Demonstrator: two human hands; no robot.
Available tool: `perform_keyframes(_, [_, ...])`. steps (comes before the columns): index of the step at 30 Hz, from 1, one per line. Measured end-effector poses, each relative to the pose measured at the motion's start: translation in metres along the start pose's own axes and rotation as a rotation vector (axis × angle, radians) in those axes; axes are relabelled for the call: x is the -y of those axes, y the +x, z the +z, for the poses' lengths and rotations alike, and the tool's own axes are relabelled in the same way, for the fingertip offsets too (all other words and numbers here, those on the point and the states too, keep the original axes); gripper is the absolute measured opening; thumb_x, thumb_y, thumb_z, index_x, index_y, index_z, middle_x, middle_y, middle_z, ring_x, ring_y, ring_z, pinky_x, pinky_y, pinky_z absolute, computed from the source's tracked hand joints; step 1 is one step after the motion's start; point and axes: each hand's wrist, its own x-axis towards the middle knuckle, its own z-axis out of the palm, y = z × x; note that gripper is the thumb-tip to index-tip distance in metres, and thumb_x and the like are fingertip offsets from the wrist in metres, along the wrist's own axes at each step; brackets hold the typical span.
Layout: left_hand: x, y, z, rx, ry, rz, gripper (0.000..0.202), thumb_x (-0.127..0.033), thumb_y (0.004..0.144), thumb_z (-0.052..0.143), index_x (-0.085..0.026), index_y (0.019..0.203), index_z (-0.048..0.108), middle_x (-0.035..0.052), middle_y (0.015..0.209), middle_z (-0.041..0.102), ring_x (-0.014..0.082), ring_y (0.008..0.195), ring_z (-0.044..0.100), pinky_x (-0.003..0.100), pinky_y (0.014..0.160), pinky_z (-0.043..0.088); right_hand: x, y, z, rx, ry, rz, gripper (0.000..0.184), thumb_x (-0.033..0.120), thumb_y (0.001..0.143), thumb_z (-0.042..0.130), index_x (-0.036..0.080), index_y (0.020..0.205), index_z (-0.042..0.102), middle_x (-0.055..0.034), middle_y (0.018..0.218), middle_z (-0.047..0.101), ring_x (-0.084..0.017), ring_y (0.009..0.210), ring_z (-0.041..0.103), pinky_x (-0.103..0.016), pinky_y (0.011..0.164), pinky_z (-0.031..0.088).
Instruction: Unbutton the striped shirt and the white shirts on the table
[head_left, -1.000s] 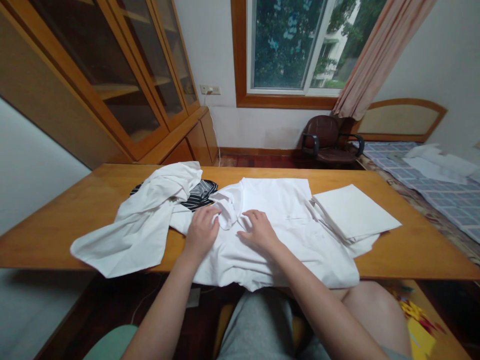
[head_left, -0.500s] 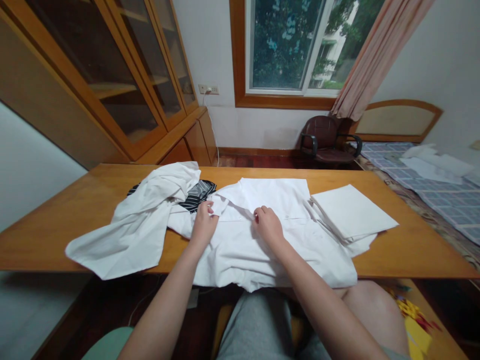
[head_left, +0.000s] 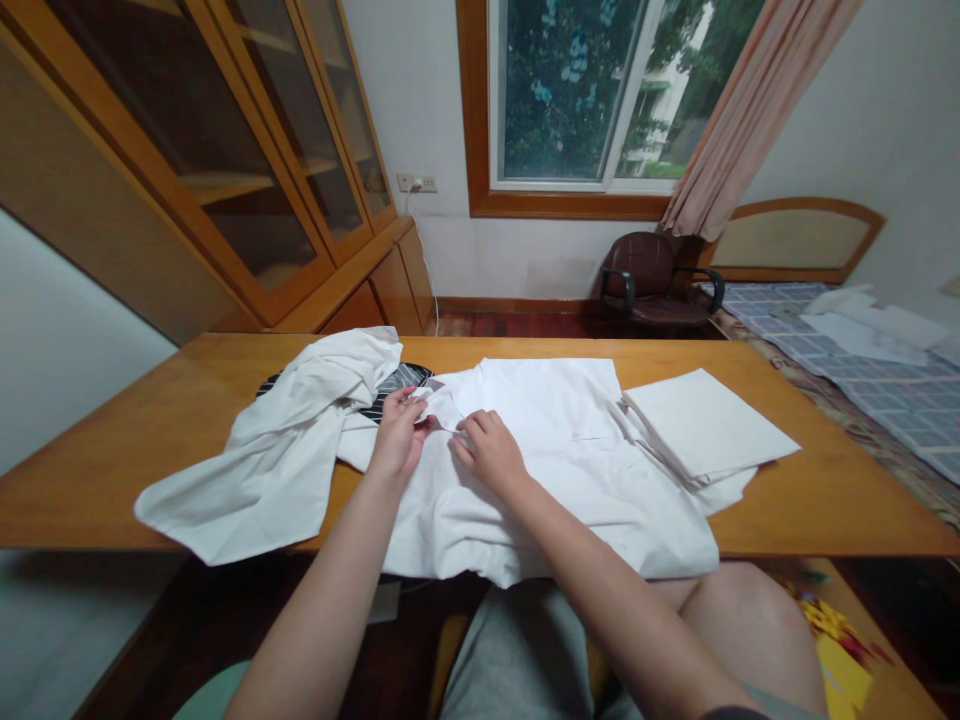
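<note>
A white shirt (head_left: 555,500) lies spread across the table in front of me, its lower side hanging slightly over the near edge. My left hand (head_left: 403,432) pinches the shirt at its collar end on the left. Close beside it, my right hand (head_left: 487,447) has its fingers closed on the edge of the shirt's front opening, which is lifted a little. A crumpled white cloth (head_left: 292,440) lies left of my hands, partly over a black striped garment (head_left: 397,382). Folded white cloths (head_left: 705,420) are stacked at the shirt's right.
The wooden table (head_left: 97,470) spans the view, and my legs are under its near edge. Behind it stand a glass-door cabinet (head_left: 247,150) and a brown armchair (head_left: 652,280). A bed (head_left: 847,350) with papers or cloth on it is at the right. Yellow items (head_left: 840,660) lie low right.
My right hand has moved left along the shirt's front to near the collar, closer to my left hand. My left hand has turned palm-inward and shifted slightly left, lifting the collar end.
</note>
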Motion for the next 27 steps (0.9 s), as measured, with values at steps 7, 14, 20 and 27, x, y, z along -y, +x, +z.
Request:
perform_keyframes(7, [0.001,-0.015,0.011,0.17,0.157,0.015,0.048,-0.03,0.062,0.08,-0.021,0.101,0.053,-0.0009,0.089,0.056,0.0145,0.08,0.06,0.026,0.066,0.052,0.009,0.016,0.016,-0.049,0.211,0.188,0.009,0.021,0.087,0.062,0.019,0.096,0.065,-0.0047,0.093,0.063,-0.017,0.082,0.058,-0.027,0.075,0.045])
perform_keyframes(14, [0.007,-0.014,-0.004,0.153,0.394,0.351,0.036,-0.038,0.077,0.072,-0.021,0.101,0.051,0.0026,0.102,0.055,0.0153,0.09,0.06,0.029,0.079,0.051,-0.004,0.016,0.012,-0.123,0.559,0.444,0.015,0.027,0.086,0.058,0.02,0.078,0.07,-0.0015,0.076,0.069,-0.016,0.073,0.063,-0.026,0.074,0.046])
perform_keyframes(20, [0.02,-0.026,-0.009,0.314,1.018,0.776,0.014,-0.031,0.089,0.062,-0.021,0.084,0.055,0.0041,0.092,0.055,0.0207,0.093,0.057,0.035,0.088,0.048,-0.02,0.014,0.012,-0.095,1.073,0.718,0.015,0.032,0.071,0.063,0.019,0.08,0.067,0.0019,0.066,0.066,-0.016,0.058,0.063,-0.027,0.06,0.051])
perform_keyframes(27, [0.036,-0.024,-0.008,0.432,1.307,0.724,0.013,-0.029,0.094,0.058,-0.02,0.086,0.06,0.004,0.084,0.063,0.0213,0.083,0.061,0.032,0.075,0.046,-0.028,0.017,0.007,-0.062,1.391,0.925,0.012,0.02,0.06,0.07,0.016,0.07,0.064,0.0008,0.062,0.064,-0.01,0.056,0.058,-0.019,0.052,0.045])
